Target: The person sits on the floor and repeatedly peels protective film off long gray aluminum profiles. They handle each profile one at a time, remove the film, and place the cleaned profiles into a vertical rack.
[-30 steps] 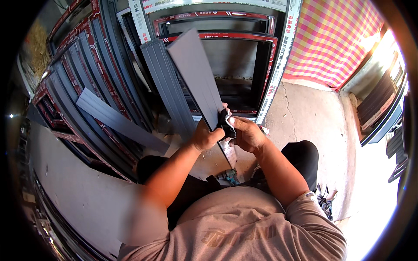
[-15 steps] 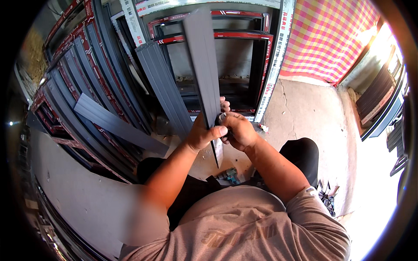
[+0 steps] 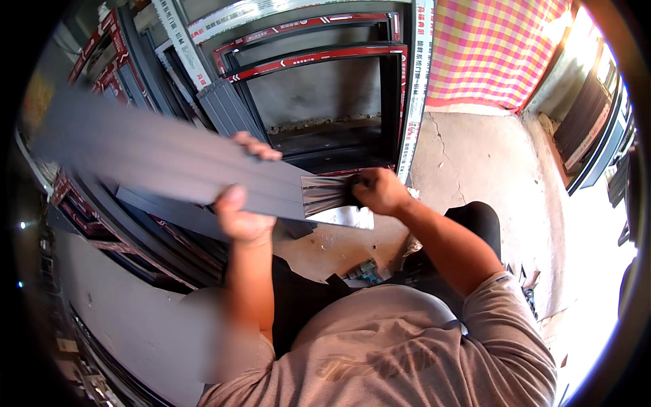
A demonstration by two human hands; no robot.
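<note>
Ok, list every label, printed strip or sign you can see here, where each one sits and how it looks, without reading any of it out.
White printed tape: runs down the right upright of the leaning frames, long, narrow, white with small red marks.
White printed strip: slants along a frame bar at upper left, white with dark and red print.
Red protective film: along the top bar of the inner frame, thin, red with white marks.
No screens or packages show.
</note>
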